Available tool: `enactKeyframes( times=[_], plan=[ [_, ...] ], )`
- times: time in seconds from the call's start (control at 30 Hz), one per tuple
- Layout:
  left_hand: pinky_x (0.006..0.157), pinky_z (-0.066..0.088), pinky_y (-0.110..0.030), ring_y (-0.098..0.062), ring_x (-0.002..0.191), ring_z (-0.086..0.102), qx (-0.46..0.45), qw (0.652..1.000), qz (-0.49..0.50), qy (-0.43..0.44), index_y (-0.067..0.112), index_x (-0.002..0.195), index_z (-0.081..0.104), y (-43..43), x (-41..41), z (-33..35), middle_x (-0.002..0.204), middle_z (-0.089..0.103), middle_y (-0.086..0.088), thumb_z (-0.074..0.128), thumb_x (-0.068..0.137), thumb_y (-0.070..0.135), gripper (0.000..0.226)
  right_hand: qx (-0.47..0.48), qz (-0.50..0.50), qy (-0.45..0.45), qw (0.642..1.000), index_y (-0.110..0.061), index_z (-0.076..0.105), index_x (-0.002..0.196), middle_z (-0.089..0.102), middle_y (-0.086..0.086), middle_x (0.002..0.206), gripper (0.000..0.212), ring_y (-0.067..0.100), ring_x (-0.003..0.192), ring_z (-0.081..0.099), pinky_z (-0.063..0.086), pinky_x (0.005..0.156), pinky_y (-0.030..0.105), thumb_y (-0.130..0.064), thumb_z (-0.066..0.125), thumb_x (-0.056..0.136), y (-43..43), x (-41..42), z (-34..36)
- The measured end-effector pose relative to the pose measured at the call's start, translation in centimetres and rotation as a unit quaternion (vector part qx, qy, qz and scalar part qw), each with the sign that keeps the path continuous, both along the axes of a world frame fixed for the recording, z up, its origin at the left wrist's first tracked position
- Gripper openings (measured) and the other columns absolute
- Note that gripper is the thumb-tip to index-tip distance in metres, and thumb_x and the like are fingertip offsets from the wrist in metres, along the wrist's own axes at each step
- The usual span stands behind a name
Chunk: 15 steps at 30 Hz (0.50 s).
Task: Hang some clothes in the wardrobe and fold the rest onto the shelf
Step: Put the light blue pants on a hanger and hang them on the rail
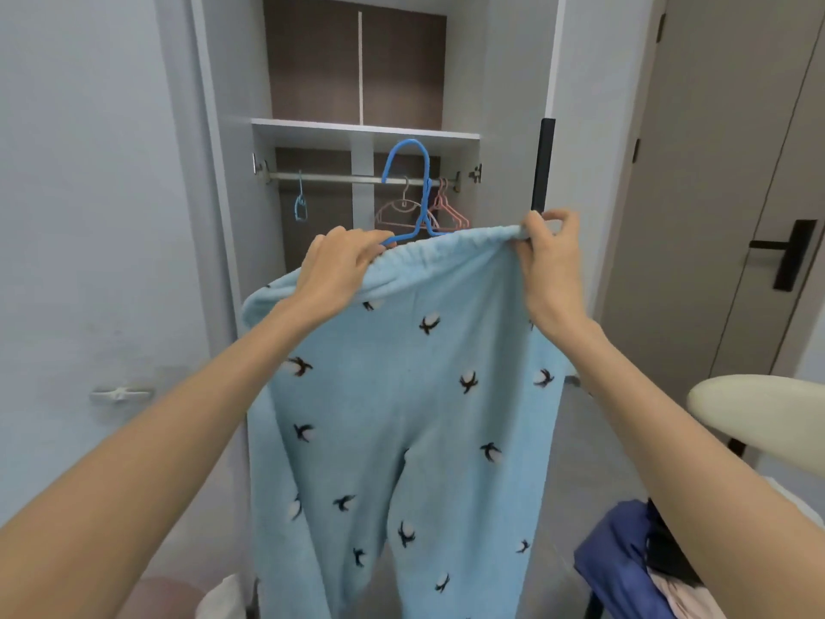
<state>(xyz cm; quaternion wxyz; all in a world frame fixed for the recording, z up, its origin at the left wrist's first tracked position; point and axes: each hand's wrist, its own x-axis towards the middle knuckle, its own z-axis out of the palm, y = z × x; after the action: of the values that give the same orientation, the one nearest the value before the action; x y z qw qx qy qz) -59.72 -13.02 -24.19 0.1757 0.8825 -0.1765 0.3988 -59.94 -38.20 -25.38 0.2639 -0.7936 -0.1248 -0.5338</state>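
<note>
1. The left hand point(339, 261) holds the waist of the blue pants point(402, 395), its fingers point(364, 245) curled over the blue hanger point(408, 147).
2. The right hand point(551, 261) pinches the waist's other end.
3. The pants are held up before the wardrobe, and they do not look to be on the rail point(330, 177) yet.
4. A pile of clothes point(625, 542) waits; I think the folding is still to do.

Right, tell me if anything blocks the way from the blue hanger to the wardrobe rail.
Nothing visible does. The blue hanger, with the trousers, faces the open wardrobe; its rail is free left of the pink hangers.
</note>
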Motion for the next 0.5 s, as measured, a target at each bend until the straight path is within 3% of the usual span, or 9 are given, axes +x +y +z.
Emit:
enactKeyframes(
  times=[0.13, 0.2, 0.3, 0.4, 0.5],
  plan=[
    [0.084, 0.046, -0.042, -0.027, 0.104, 0.055, 0.021, 0.998, -0.046, 0.03, 0.025, 0.124, 0.06, 1.1, -1.9, 0.5, 0.114, 0.065, -0.002, 0.032, 0.092, 0.034, 0.043, 0.087, 0.026, -0.015, 0.996, -0.002, 0.047, 0.098, 0.038, -0.001, 0.106, 0.01, 0.022, 0.088, 0.044, 0.039, 0.078, 0.025, -0.01, 0.041, 0.096, 0.2, -0.7, 2.0],
    [0.087, 0.045, -0.04, -0.025, 0.112, 0.056, 0.04, 0.998, -0.049, 0.023, 0.03, 0.132, 0.054, 1.9, -2.4, 0.8, 0.125, 0.062, 0.002, 0.034, 0.097, 0.032, 0.04, 0.133, 0.032, -0.031, 0.99, -0.004, 0.049, 0.101, 0.039, -0.006, 0.096, 0.018, 0.016, 0.083, 0.04, 0.035, 0.074, 0.027, -0.019, 0.043, 0.094, 0.1, -1.0, 2.7],
    [0.086, 0.044, -0.035, -0.023, 0.113, 0.057, 0.05, 0.996, -0.065, 0.023, 0.032, 0.133, 0.053, 2.6, -2.4, 1.1, 0.125, 0.063, 0.006, 0.039, 0.101, 0.031, 0.035, 0.149, 0.014, 0.004, 0.989, -0.014, 0.045, 0.095, 0.044, -0.009, 0.09, 0.021, 0.011, 0.079, 0.043, 0.036, 0.072, 0.031, -0.034, 0.04, 0.091, 0.4, -0.9, 3.0],
    [0.087, 0.043, -0.03, -0.014, 0.112, 0.059, -0.018, 0.992, -0.122, 0.036, 0.028, 0.128, 0.059, 3.0, -2.2, 0.8, 0.122, 0.065, 0.009, 0.045, 0.1, 0.028, 0.032, 0.039, 0.027, 0.027, 0.999, -0.011, 0.046, 0.105, 0.049, 0.003, 0.109, 0.021, 0.018, 0.094, 0.048, 0.042, 0.077, 0.036, -0.026, 0.035, 0.097, 1.1, -1.1, 2.1],
    [0.094, 0.048, -0.038, -0.006, 0.106, 0.061, -0.068, 0.986, -0.145, 0.054, 0.03, 0.119, 0.066, 3.9, -1.4, 0.0, 0.114, 0.068, 0.017, 0.047, 0.098, 0.035, 0.028, -0.049, 0.056, 0.015, 0.997, -0.006, 0.047, 0.114, 0.048, 0.01, 0.117, 0.023, 0.027, 0.103, 0.047, 0.042, 0.079, 0.037, -0.008, 0.04, 0.092, 1.8, -0.3, 0.7]
  ],
)
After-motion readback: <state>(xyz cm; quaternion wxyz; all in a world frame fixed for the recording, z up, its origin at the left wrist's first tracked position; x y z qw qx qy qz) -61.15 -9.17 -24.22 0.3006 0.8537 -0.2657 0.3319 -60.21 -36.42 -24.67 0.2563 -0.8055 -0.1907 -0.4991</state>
